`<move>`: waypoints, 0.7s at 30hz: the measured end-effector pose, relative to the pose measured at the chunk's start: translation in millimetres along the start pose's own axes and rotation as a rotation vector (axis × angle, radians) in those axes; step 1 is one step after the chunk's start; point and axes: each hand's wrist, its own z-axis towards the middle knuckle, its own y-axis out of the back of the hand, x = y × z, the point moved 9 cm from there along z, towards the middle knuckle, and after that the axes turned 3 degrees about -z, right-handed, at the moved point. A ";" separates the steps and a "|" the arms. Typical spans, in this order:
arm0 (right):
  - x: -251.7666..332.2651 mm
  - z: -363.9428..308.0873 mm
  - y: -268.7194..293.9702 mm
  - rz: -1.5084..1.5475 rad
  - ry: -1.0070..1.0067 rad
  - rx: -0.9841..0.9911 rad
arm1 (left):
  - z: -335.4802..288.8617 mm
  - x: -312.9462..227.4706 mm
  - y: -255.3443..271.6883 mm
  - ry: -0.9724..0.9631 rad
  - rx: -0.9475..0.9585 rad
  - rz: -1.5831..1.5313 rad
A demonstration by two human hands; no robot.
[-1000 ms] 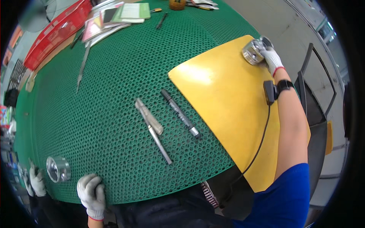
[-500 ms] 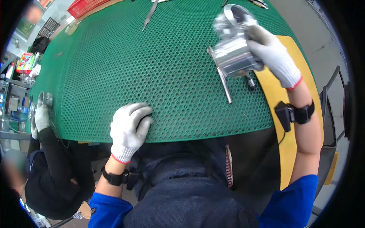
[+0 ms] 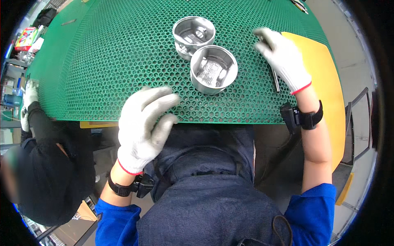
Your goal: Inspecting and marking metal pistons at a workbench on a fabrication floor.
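Observation:
Two silver metal pistons stand on the green mat, hollow ends up. The nearer piston [image 3: 213, 76] touches or nearly touches the farther piston [image 3: 182, 48], behind it and to its left. My left hand [image 3: 145, 125], in a white knit glove, is open over the mat's front edge, left of the pistons, thumb apart from the fingers. To the right is my right hand [image 3: 283, 59], also gloved, its thumb and curved fingers apart. A thin metal rod [image 3: 276, 81] shows beneath it; the upper part is hidden, and whether the hand touches it I cannot tell.
The perforated green mat [image 3: 123, 53] covers the table. A yellow board [image 3: 326, 90] lies along its right side. Small tools [image 3: 301, 6] rest at the far right. At the left edge a co-worker's gloved hand [image 3: 30, 92] is at the same table.
My right hand has let go of the pistons, which now stand upright further left. The rod shows further right, under that hand. My left hand has lifted and spread, and the view has shifted.

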 end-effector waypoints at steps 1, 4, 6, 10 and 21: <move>-5.4 -8.1 -6.2 -0.005 0.002 0.007 | 8.4 -9.0 -0.9 -0.059 0.015 -0.016; -15.1 -25.6 -22.1 -0.240 -0.019 0.052 | 38.6 -34.9 -18.3 -0.199 0.059 -0.050; -10.5 -28.0 -18.9 -0.187 -0.013 -0.052 | 41.3 -35.1 -31.8 -0.182 0.061 0.090; -21.0 -34.8 -19.8 -0.100 -0.084 -0.092 | 37.0 -29.7 -25.2 -0.056 0.104 0.189; -3.0 -51.2 -14.7 -0.126 0.069 -0.056 | -48.8 30.5 -48.3 0.273 0.216 -0.067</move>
